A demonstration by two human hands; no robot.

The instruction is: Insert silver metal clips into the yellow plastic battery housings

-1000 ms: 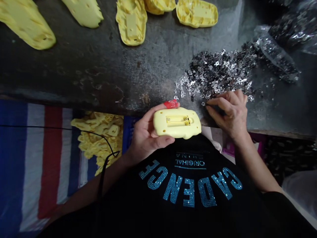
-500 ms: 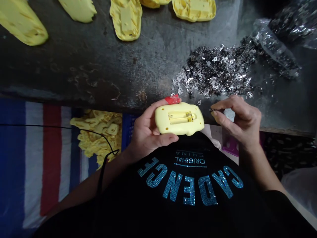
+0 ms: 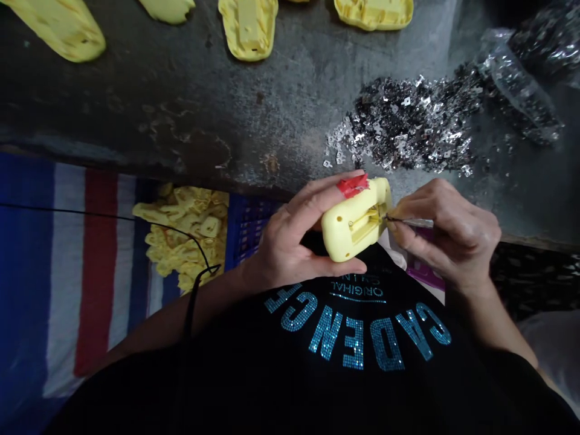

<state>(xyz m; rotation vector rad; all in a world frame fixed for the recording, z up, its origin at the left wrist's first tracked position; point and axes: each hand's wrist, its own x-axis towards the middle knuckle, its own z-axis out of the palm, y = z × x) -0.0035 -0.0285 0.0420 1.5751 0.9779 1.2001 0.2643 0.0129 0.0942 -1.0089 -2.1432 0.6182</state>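
Observation:
My left hand (image 3: 294, 241) is wrapped round a yellow plastic casing (image 3: 338, 232), fingers behind and thumb along its lower edge. Red tape covers one fingertip. The casing is tilted, its open battery compartment (image 3: 365, 225) facing me, with thin springs inside. At the compartment's right end, my right hand (image 3: 446, 232) pinches a small dark metal piece (image 3: 387, 218) between thumb and forefinger. Its tip meets the casing; most of it is hidden by the fingers. Beyond both hands lies a heap of small shiny metal contact tabs (image 3: 408, 127) on the dark metal table (image 3: 290, 115).
Several yellow shells (image 3: 249, 30) lie along the table's far side. Clear plastic bags (image 3: 521, 84) sit at the right beside the tabs. Below the table edge, a blue basket (image 3: 247, 226) stands by a pile of yellow parts (image 3: 185, 235). A black cable (image 3: 194, 302) crosses my left arm.
The casing has moved right and been turned at an angle. My right hand has brought the small metal piece against the compartment's end, where before it was held apart.

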